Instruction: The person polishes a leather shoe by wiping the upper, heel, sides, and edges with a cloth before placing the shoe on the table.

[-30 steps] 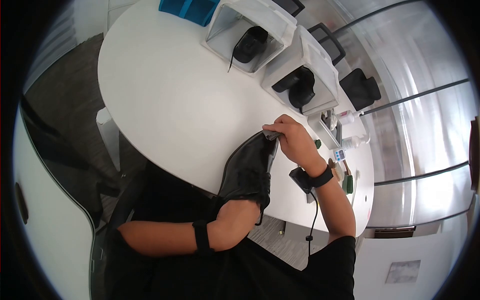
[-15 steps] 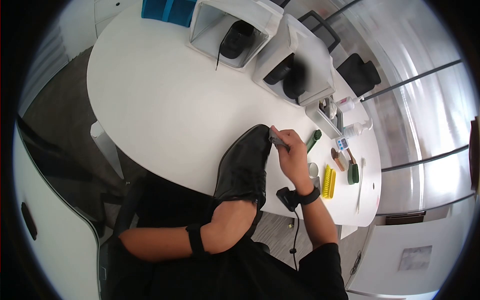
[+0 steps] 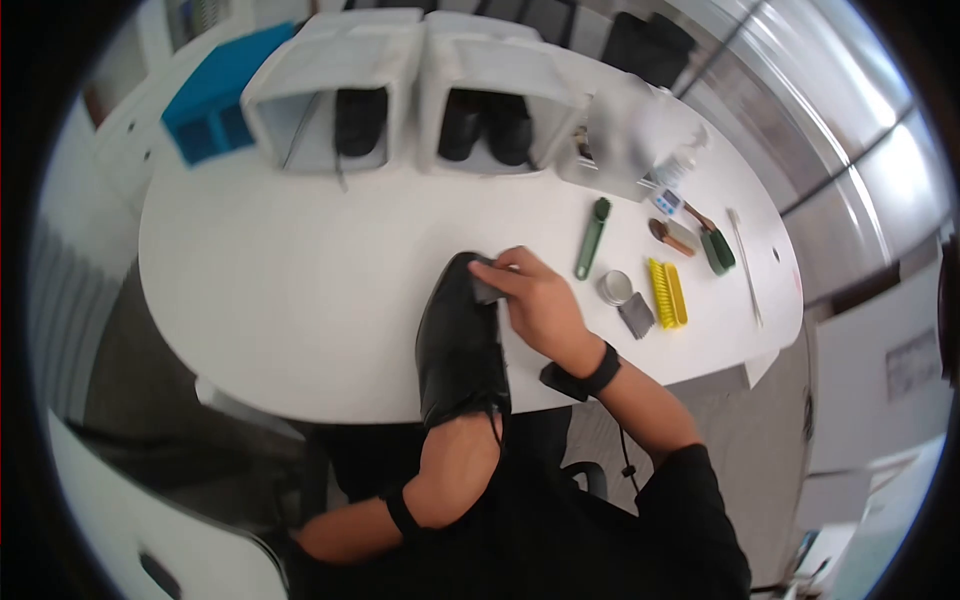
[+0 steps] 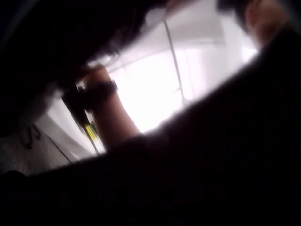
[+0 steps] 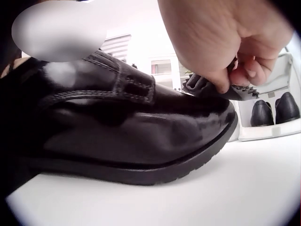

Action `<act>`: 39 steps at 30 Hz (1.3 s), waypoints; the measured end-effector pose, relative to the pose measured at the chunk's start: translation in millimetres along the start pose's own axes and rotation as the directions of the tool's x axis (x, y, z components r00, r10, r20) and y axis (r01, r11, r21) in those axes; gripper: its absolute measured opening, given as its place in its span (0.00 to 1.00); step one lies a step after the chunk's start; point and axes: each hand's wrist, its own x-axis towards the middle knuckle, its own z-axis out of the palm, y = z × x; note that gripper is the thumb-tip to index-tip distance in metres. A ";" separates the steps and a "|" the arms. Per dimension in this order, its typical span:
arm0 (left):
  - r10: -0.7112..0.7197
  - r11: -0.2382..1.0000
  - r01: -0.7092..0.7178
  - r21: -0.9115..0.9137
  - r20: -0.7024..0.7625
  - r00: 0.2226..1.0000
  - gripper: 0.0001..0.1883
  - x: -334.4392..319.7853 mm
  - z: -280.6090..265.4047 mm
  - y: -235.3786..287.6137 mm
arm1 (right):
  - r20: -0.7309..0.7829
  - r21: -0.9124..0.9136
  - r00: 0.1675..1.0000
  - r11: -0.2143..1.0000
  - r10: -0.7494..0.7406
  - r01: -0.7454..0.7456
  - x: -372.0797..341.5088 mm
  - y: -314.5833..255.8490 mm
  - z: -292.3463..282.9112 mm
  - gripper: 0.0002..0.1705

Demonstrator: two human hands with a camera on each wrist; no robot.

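Observation:
A glossy black leather lace-up shoe (image 3: 455,350) points away from me at the table's front edge, toe outward. My left hand is hidden inside it; only the wrist and forearm (image 3: 455,470) show at the shoe's opening. My right hand (image 3: 540,305) pinches a grey cloth (image 3: 487,290) against the toe. From the right wrist view, the cloth (image 5: 202,87) is bunched under the fingers on top of the toe cap, and the sole (image 5: 164,172) sits low over the white tabletop. Mostly dark, the left wrist view catches the banded right forearm (image 4: 110,113).
On the right lie a green-handled brush (image 3: 592,240), a round tin (image 3: 615,288), a grey folded cloth (image 3: 636,315), a yellow brush (image 3: 668,293), wooden brushes (image 3: 675,237) and a thin white stick (image 3: 745,265). Behind stand white boxes (image 3: 400,130) holding black shoes and a blue box (image 3: 220,95).
The head view has turned, so the table now lies squarer and the boxes have shifted left. The right hand has moved with its cloth from the toe tip to the toe's right side.

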 end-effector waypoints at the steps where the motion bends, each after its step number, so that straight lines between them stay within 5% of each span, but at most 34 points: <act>1: -0.063 0.997 0.064 -0.045 0.021 0.998 0.10 2.0 -2.9 1.8 | -0.009 -0.015 1.000 1.000 -0.015 0.014 7.7 -2.2 0.6 0.30; 4: -0.081 0.996 0.072 0.055 0.186 0.979 0.09 4.0 -10.6 4.0 | 0.068 -0.062 0.997 0.997 -0.032 0.036 28.2 -10.3 3.8 0.26; 6: 0.055 0.989 -0.067 0.131 0.095 0.994 0.08 1.0 -2.2 -2.6 | 0.124 -0.125 0.987 0.985 -0.102 0.118 35.8 -12.7 14.1 0.16; 10: -0.029 0.995 0.016 0.101 0.137 0.990 0.08 1.1 0.0 -5.0 | 0.302 -0.152 0.926 0.948 -0.225 0.280 37.0 -34.1 21.9 0.04; 12: 0.072 0.990 -0.068 0.122 -0.024 0.997 0.08 2.9 8.7 -11.8 | 0.337 -0.148 0.911 0.942 -0.238 0.301 36.0 -40.5 20.4 0.04; 13: 0.006 0.999 -0.004 0.044 -0.039 0.999 0.08 3.4 6.5 -8.8 | 0.409 -0.005 0.872 0.955 -0.268 0.296 37.1 -42.7 14.8 0.03; 15: 0.015 0.997 -0.015 0.080 0.003 1.000 0.08 3.1 6.2 -11.5 | 0.495 0.189 0.817 0.955 -0.294 0.229 40.3 -42.8 10.4 0.06; 20: 0.045 0.979 -0.062 0.195 0.091 0.995 0.07 2.8 9.3 -15.6 | 0.569 0.206 0.756 0.946 -0.324 0.250 45.4 -44.1 30.9 0.06; 23: 0.062 0.966 -0.095 0.240 0.139 0.988 0.06 4.3 6.0 -16.5 | 0.659 0.217 0.644 0.918 -0.388 0.331 50.7 -53.6 31.0 0.07; 28: 0.054 0.963 -0.088 0.256 0.139 0.989 0.08 3.9 1.6 -11.9 | 0.648 0.195 0.664 0.923 -0.374 0.330 47.3 -50.7 28.4 0.06; 30: 0.075 0.958 -0.107 0.266 0.126 0.989 0.09 4.9 1.4 -13.5 | 0.536 0.028 0.786 0.937 -0.308 0.349 46.0 -48.1 22.1 0.05; 32: 0.049 0.972 -0.077 0.220 0.132 0.990 0.09 5.2 2.0 -14.4 | 0.526 -0.065 0.795 0.918 -0.302 0.391 55.4 -37.6 13.1 0.04; 35: 0.089 0.962 -0.138 0.235 0.209 0.974 0.10 4.4 -5.6 -10.0 | 0.461 -0.185 0.872 0.944 -0.164 0.275 65.8 -21.6 4.6 0.05; 39: 0.165 0.948 -0.191 0.253 0.122 0.979 0.11 2.5 3.1 -20.3 | 0.401 -0.181 0.915 0.974 -0.051 0.133 64.8 -8.1 -5.5 0.11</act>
